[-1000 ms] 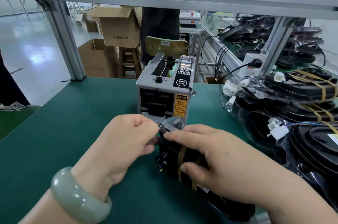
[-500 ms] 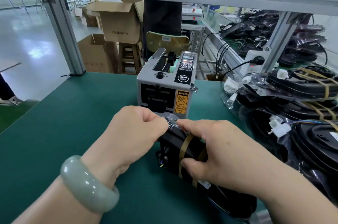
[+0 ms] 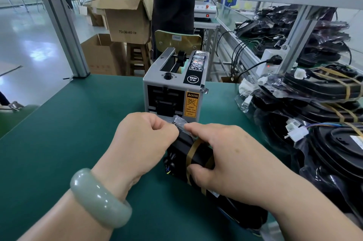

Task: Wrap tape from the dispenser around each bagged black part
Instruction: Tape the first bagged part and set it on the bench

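Note:
A bagged black part (image 3: 184, 154) stands on edge on the green mat, just in front of the grey tape dispenser (image 3: 172, 91). A brown tape band (image 3: 193, 147) runs around the part. My left hand (image 3: 143, 142), fingers curled, pinches the crumpled clear bag end (image 3: 180, 121) at the part's top. My right hand (image 3: 225, 158) grips the part from the right, forefinger along the top edge and thumb pressed on the near face over the tape. The lower part of the bag is hidden under my right forearm.
A heap of taped, bagged black parts (image 3: 322, 107) with white connectors fills the right side of the bench. Aluminium posts (image 3: 66, 32) frame the bench. Cardboard boxes (image 3: 127, 20), a stool and a chair stand behind. Open green mat (image 3: 59, 132) lies to the left.
My left hand has closed tighter on the bag end and both hands with the part have shifted slightly. The view has tilted a little.

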Available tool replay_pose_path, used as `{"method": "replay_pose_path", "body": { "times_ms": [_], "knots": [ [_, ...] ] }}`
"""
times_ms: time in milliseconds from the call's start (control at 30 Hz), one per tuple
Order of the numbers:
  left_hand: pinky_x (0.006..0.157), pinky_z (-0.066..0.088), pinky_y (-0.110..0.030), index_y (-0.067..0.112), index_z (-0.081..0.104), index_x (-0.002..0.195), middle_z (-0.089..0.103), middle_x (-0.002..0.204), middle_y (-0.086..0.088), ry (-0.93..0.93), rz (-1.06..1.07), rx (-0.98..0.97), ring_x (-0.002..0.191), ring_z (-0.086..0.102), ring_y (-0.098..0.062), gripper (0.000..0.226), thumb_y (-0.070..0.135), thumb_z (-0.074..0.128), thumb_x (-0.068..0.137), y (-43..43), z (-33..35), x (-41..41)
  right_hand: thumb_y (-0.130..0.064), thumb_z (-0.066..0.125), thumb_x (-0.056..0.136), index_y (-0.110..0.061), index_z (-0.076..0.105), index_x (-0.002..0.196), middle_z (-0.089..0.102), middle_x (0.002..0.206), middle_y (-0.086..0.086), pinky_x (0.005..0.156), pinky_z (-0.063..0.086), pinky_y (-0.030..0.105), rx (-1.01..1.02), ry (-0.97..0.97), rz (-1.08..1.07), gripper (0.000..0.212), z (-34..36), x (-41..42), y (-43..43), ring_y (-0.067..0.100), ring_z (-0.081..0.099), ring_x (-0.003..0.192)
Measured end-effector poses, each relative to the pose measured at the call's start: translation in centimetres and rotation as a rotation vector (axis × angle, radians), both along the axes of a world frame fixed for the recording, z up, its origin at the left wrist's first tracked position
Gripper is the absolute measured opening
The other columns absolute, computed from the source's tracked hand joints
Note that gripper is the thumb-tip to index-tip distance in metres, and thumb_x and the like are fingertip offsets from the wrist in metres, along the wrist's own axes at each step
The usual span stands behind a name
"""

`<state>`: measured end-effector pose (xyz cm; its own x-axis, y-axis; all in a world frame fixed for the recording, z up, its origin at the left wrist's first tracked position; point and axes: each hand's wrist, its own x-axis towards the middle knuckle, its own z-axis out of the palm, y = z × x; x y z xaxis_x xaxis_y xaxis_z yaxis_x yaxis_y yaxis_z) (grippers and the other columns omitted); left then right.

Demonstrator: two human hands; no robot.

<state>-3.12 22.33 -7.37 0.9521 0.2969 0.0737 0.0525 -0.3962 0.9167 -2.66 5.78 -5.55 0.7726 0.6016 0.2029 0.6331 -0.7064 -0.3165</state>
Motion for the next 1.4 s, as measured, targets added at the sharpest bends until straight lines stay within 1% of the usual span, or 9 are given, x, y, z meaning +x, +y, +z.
{"method": "replay_pose_path", "body": {
  "times_ms": [100,167,233,467,633,800,933,1033,1400],
  "knots": [
    [0.047,0.036,-0.017,0.008,0.061,0.058,0.049,0.051,0.003,0.035,0.007,-0.059,0.048,0.039,-0.009,0.022,0.026,0.066,0.068,0.07,-0.07,-0.16,-0.037,0.060,0.074,-0.029,0.053,0.110,0.061,0.094,-0.008,0.075,0.051,0.032,0.010,0.013,-0.009,0.038,0.10,0.03,-0.06,0.013,0.057,0.086],
    [0.060,0.042,-0.028,0.003,0.060,0.065,0.052,0.060,-0.002,0.066,0.004,-0.095,0.061,0.044,-0.013,0.028,0.031,0.062,0.062,0.21,-0.20,-0.14,-0.037,0.060,0.074,-0.028,0.053,0.106,0.059,0.089,-0.008,0.073,0.050,0.033,0.008,0.023,-0.012,0.034,0.10,-0.01,-0.04,0.013,0.056,0.082],
    [0.063,0.042,-0.032,0.002,0.062,0.069,0.053,0.062,-0.003,0.077,0.012,-0.092,0.064,0.045,-0.014,0.030,0.031,0.061,0.063,0.28,-0.25,-0.11,-0.037,0.060,0.074,-0.028,0.053,0.107,0.059,0.090,-0.008,0.073,0.050,0.034,0.004,0.027,-0.010,0.035,0.08,-0.06,0.01,0.014,0.056,0.083],
    [0.038,0.033,-0.015,0.016,0.064,0.065,0.050,0.050,0.005,0.057,0.023,-0.004,0.047,0.041,-0.010,0.009,0.023,0.064,0.070,0.19,-0.09,-0.19,-0.038,0.061,0.074,-0.028,0.053,0.116,0.063,0.101,-0.008,0.079,0.051,0.032,0.007,0.022,-0.013,0.044,0.01,-0.17,0.09,0.014,0.059,0.092],
    [0.032,0.029,-0.012,0.012,0.063,0.056,0.050,0.043,0.006,0.035,0.028,0.000,0.035,0.035,-0.005,0.016,0.021,0.062,0.069,-0.05,0.05,-0.27,-0.039,0.060,0.073,-0.029,0.052,0.112,0.061,0.095,-0.009,0.075,0.051,0.032,0.004,0.032,-0.018,0.041,0.02,-0.19,0.03,0.012,0.058,0.087],
    [0.031,0.026,-0.012,0.017,0.058,0.046,0.047,0.038,0.009,0.024,0.049,0.003,0.030,0.033,-0.005,0.023,0.019,0.062,0.068,-0.28,0.10,-0.41,-0.038,0.060,0.073,-0.029,0.051,0.108,0.060,0.090,-0.009,0.073,0.050,0.032,0.017,0.041,-0.016,0.037,-0.06,-0.24,-0.01,0.013,0.057,0.084],
    [0.030,0.026,-0.012,0.014,0.059,0.050,0.046,0.036,0.010,0.022,0.041,0.015,0.030,0.035,-0.004,0.018,0.019,0.061,0.068,-0.46,0.22,-0.47,-0.034,0.062,0.072,-0.040,0.042,0.124,0.062,0.106,-0.014,0.080,0.050,0.027,0.048,0.031,-0.006,0.056,0.12,-0.35,0.00,0.009,0.057,0.095],
    [0.030,0.026,-0.012,0.015,0.059,0.050,0.044,0.034,0.011,0.023,0.039,0.033,0.029,0.036,-0.004,0.019,0.019,0.062,0.068,-0.45,0.27,-0.46,-0.029,0.060,0.072,-0.043,0.048,0.118,0.062,0.096,-0.015,0.075,0.049,0.027,0.023,0.047,0.026,0.049,0.26,-0.30,0.01,0.006,0.055,0.088],
    [0.032,0.026,-0.012,0.027,0.060,0.046,0.045,0.034,0.011,0.008,0.015,0.053,0.029,0.035,-0.004,0.025,0.022,0.063,0.070,-0.10,0.07,-0.23,-0.034,0.061,0.073,-0.043,0.050,0.121,0.064,0.100,-0.016,0.076,0.050,0.026,0.016,0.038,0.020,0.050,0.01,-0.01,-0.16,0.005,0.056,0.090]
  ]
}}
